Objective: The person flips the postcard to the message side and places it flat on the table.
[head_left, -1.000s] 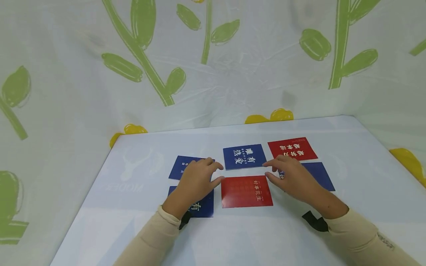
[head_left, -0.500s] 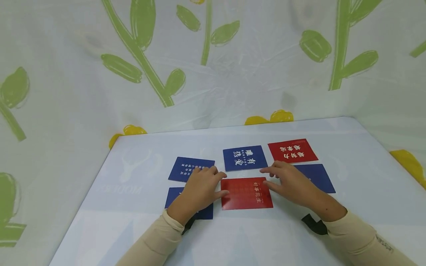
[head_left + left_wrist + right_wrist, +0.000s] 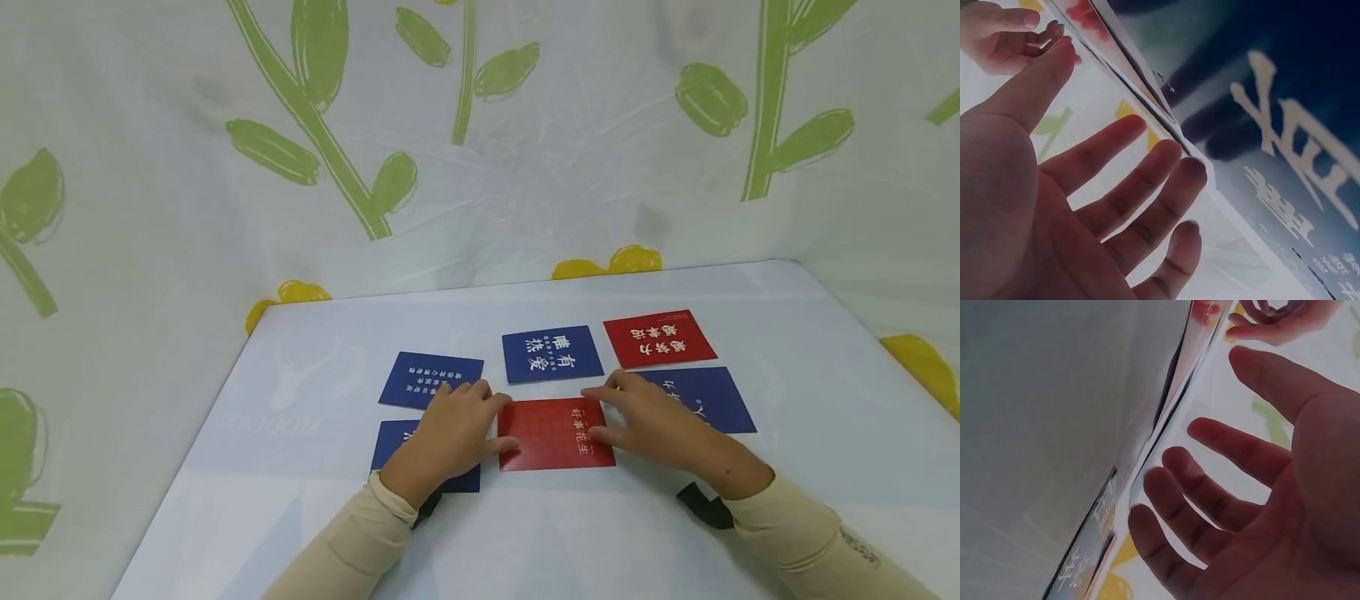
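Note:
A red card with pale lettering lies flat on the table, between my two hands. My left hand is at its left edge, the thumb tip over the card; whether it touches is unclear. At the right edge hovers or rests my right hand, thumb over the lettering. In the left wrist view the left fingers are spread and gently bent around nothing. The right fingers look equally loose in the right wrist view. Part of a blue card is hidden under the left hand and wrist.
More cards lie flat around the hands: a blue one at upper left, another blue card behind the red one, a second red card at back right, and a blue card partly behind the right hand. A leaf-patterned curtain borders the white table.
My left hand has shifted right and slightly nearer, its thumb now over the red card. The right hand has moved a little left and nearer. The cards stay where they were.

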A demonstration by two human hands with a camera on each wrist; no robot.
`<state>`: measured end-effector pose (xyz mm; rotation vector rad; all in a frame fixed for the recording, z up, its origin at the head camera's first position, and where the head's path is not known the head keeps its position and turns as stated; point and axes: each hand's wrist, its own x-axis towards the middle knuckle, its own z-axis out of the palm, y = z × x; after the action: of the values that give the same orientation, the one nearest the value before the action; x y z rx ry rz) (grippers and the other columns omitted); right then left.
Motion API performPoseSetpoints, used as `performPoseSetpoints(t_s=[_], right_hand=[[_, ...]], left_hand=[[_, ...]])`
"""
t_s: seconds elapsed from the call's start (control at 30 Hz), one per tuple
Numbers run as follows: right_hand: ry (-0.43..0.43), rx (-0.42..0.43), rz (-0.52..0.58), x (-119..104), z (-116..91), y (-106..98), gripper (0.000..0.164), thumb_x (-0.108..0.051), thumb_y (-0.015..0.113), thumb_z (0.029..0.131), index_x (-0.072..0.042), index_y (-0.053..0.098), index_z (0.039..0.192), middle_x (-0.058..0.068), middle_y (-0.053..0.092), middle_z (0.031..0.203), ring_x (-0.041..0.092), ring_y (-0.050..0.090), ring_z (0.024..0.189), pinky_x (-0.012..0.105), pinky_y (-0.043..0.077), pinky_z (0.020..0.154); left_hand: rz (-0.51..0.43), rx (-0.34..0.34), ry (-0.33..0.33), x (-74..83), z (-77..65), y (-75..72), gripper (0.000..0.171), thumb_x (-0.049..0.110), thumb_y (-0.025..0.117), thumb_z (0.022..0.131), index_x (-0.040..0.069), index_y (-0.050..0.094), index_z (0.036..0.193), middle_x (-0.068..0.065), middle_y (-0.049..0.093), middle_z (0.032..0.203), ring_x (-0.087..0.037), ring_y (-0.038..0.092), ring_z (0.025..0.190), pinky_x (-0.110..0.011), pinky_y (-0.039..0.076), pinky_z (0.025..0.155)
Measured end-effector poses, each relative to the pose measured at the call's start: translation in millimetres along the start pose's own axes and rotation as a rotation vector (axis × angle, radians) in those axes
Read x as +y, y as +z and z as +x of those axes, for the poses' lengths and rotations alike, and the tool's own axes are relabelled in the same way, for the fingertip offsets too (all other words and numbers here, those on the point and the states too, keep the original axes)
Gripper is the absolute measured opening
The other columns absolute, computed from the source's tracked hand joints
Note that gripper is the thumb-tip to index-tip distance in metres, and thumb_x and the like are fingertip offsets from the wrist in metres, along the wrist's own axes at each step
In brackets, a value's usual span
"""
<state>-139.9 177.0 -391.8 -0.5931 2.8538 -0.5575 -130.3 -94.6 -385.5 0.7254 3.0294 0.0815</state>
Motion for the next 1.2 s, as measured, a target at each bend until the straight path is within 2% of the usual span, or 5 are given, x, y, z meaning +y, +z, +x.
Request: performPoseSetpoints(t_s=[0.17,0.4,0.67,1.0,1.2], right_hand=[[-0.002,-0.016,-0.010,2,1,2,0.070,-0.039,0.087,0.075,-0.014,0.063,0.135,0.008,0.061,0.110,0.017,0.057,0.095,0.029,0.058,0.070],[0.012,-0.045,-0.047,0,1,5,0.075,-0.042,0.088,0.071,-0.015,0.062,0.136,0.008,0.061,0.112,0.019,0.057,0.096,0.034,0.059,0.073],[-0.021,-0.036,-0.119,-1,-1,6,0.082,-0.048,0.088,0.069,-0.017,0.060,0.139,0.007,0.060,0.113,0.017,0.055,0.096,0.036,0.058,0.076],[-0.064,0.009,-0.158,5,2,7,0.083,-0.047,0.089,0.068,-0.014,0.061,0.138,0.008,0.060,0.113,0.018,0.055,0.096,0.037,0.058,0.077],[-0.052,-0.004,-0.160,4,1,9,0.082,-0.047,0.089,0.068,-0.012,0.061,0.137,0.008,0.060,0.114,0.020,0.055,0.099,0.039,0.058,0.078]], left_hand=[[-0.004,-0.013,-0.003,0.5,-0.4,1.6,0.063,0.060,0.074,0.081,0.020,0.067,0.130,-0.004,0.067,0.112,-0.022,0.065,0.105,-0.053,0.052,0.097],[0.005,-0.023,0.001,-0.5,-2.2,5.3,0.065,0.061,0.073,0.082,0.019,0.066,0.131,-0.004,0.067,0.111,-0.021,0.064,0.103,-0.049,0.053,0.095],[0.017,-0.027,0.002,0.0,-0.9,7.5,0.065,0.059,0.073,0.083,0.018,0.066,0.132,-0.005,0.066,0.113,-0.022,0.062,0.105,-0.050,0.053,0.097],[0.065,-0.021,0.013,0.7,7.8,8.0,0.064,0.059,0.075,0.081,0.017,0.067,0.129,-0.006,0.066,0.110,-0.020,0.063,0.100,-0.047,0.055,0.091],[0.078,-0.006,0.005,3.9,6.1,6.1,0.063,0.058,0.078,0.078,0.016,0.070,0.124,-0.006,0.066,0.105,-0.020,0.063,0.095,-0.044,0.057,0.084]])
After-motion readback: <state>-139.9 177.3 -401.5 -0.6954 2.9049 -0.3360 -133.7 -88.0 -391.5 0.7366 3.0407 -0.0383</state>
